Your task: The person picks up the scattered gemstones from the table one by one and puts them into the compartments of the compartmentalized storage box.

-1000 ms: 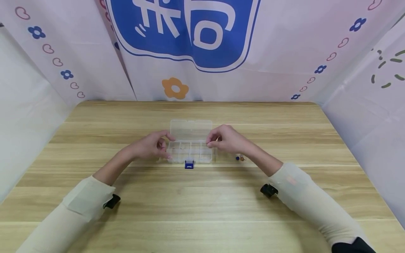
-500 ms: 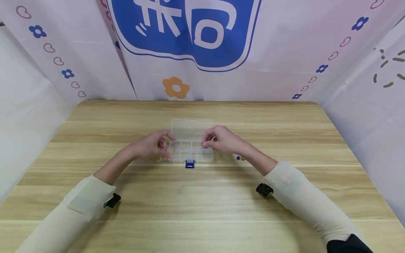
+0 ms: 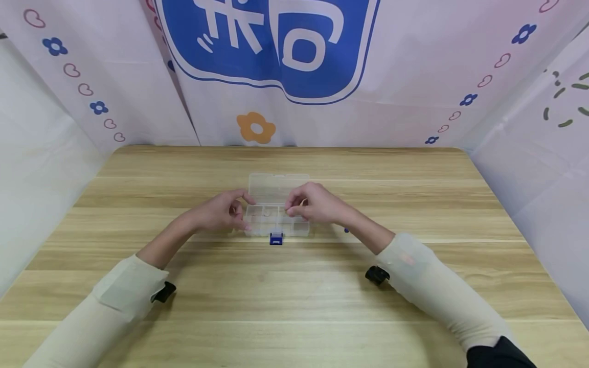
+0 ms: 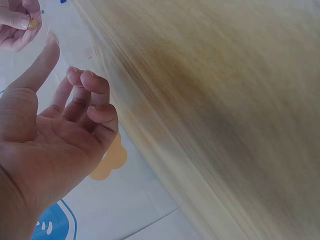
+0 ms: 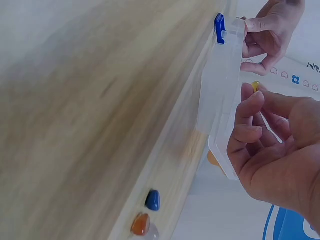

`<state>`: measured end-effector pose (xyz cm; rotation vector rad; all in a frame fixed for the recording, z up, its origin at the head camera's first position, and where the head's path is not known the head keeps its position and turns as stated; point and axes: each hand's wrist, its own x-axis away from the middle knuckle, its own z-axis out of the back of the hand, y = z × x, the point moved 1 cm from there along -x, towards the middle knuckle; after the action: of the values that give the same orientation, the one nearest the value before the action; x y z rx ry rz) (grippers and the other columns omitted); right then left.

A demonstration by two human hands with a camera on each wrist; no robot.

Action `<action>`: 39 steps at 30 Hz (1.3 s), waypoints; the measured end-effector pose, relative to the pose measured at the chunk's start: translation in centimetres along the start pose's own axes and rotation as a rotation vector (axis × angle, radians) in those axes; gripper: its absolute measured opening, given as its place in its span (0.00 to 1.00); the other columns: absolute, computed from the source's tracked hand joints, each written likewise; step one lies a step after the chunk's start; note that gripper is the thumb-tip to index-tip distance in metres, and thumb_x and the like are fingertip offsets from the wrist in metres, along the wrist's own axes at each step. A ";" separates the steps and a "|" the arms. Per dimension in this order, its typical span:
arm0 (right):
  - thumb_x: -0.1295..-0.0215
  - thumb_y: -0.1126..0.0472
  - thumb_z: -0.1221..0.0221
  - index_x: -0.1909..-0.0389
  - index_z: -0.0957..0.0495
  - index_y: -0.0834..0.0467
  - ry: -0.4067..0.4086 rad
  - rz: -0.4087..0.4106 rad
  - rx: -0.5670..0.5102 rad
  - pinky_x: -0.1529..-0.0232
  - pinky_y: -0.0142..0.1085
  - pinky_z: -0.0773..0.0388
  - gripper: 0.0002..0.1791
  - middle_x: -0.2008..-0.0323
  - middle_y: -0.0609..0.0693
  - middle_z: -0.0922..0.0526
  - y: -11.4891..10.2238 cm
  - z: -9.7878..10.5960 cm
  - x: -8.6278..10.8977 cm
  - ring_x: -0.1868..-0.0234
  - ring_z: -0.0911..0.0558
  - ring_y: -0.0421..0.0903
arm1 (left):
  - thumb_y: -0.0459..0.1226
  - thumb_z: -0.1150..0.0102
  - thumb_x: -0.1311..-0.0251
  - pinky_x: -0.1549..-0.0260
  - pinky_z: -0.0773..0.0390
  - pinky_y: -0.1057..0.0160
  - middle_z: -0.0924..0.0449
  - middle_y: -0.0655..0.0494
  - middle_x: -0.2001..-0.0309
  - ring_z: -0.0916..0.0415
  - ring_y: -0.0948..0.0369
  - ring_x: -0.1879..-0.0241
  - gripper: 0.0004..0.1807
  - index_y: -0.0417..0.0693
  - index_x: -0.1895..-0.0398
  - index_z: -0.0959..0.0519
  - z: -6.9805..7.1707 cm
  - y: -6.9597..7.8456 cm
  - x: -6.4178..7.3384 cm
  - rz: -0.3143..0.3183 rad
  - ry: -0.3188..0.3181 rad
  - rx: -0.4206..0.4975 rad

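Note:
A clear compartment box (image 3: 284, 231) with a blue clasp (image 3: 276, 239) lies open on the table, its lid (image 3: 267, 186) tipped back. At its left end, my left hand (image 3: 218, 210) rests thumb and index fingertips, spread apart; the other fingers are loosely bent. Over the right-hand compartments, my right hand (image 3: 315, 203) pinches a small yellow polished stone (image 5: 255, 86) between thumb and index finger. In the right wrist view, a dark blue stone (image 5: 153, 200) and an orange-brown stone (image 5: 140, 224) lie on the table; a pale, clear piece (image 5: 152, 232) is partly cut off beside them.
The wooden table (image 3: 276, 296) reaches back to a white printed cloth (image 3: 368, 125), with more cloth along both sides. My right forearm covers part of the table near the loose stones in the head view.
My right hand has moved left over the box with the yellow stone, from the right edge toward the middle. My left hand and the box have stayed practically still.

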<state>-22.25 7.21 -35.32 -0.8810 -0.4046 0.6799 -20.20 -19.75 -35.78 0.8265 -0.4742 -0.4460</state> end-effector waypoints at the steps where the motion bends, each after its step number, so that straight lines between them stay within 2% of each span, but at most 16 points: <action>1: 0.29 0.68 0.36 0.62 0.16 0.65 0.001 0.005 -0.001 0.72 0.32 0.21 0.03 0.65 0.56 0.13 0.0 -0.1 -0.1 0.74 0.19 0.51 | 0.28 0.29 0.39 0.75 0.31 0.67 0.27 0.53 0.75 0.33 0.62 0.76 0.30 0.29 0.37 0.32 0.0 0.0 0.0 0.000 0.000 0.001; 5: 0.30 0.69 0.36 0.63 0.16 0.64 -0.004 0.011 -0.015 0.72 0.32 0.22 0.02 0.66 0.53 0.14 -0.1 -0.3 -0.4 0.74 0.20 0.50 | 0.27 0.29 0.39 0.75 0.31 0.68 0.27 0.53 0.75 0.33 0.62 0.76 0.29 0.29 0.38 0.32 0.0 0.0 0.0 0.002 0.001 0.001; 13: 0.30 0.69 0.35 0.63 0.15 0.65 -0.021 0.009 -0.004 0.72 0.32 0.20 0.02 0.66 0.54 0.13 -0.3 -0.9 -0.9 0.69 0.17 0.51 | 0.28 0.29 0.39 0.76 0.32 0.68 0.27 0.53 0.75 0.34 0.63 0.77 0.29 0.29 0.38 0.32 -0.1 0.2 -0.1 -0.011 0.002 0.015; 18: 0.31 0.69 0.34 0.62 0.14 0.65 -0.028 0.004 0.015 0.73 0.30 0.21 0.03 0.66 0.55 0.12 -0.5 -1.0 -1.0 0.70 0.17 0.50 | 0.28 0.29 0.39 0.76 0.32 0.68 0.27 0.53 0.75 0.33 0.63 0.77 0.30 0.28 0.38 0.32 -0.2 0.3 -0.1 -0.012 0.001 0.017; 25: 0.33 0.68 0.32 0.63 0.12 0.64 -0.013 -0.008 0.047 0.74 0.29 0.23 0.02 0.67 0.53 0.11 -0.7 -1.2 -1.4 0.76 0.20 0.42 | 0.28 0.29 0.39 0.76 0.31 0.68 0.26 0.53 0.75 0.33 0.62 0.76 0.30 0.29 0.37 0.32 -0.1 0.1 -0.2 -0.001 -0.005 0.017; 32: 0.35 0.68 0.31 0.64 0.11 0.63 -0.009 -0.014 0.072 0.69 0.29 0.22 0.02 0.68 0.51 0.10 -0.9 -1.6 -1.9 0.67 0.15 0.44 | 0.28 0.29 0.39 0.76 0.32 0.68 0.27 0.53 0.75 0.33 0.62 0.77 0.30 0.29 0.38 0.32 -0.1 -0.2 -0.3 -0.011 -0.006 0.011; 39: 0.36 0.67 0.29 0.64 0.11 0.62 -0.004 -0.011 0.093 0.67 0.29 0.22 0.02 0.68 0.49 0.10 -1.1 -1.9 -2.3 0.67 0.15 0.41 | 0.28 0.29 0.39 0.76 0.32 0.68 0.27 0.53 0.75 0.33 0.63 0.77 0.30 0.29 0.37 0.32 0.0 0.0 -0.1 -0.010 -0.001 0.030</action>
<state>-22.38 4.02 -35.63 -0.7890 -0.3784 0.6856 -20.23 -19.70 -35.83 0.8580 -0.4788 -0.4496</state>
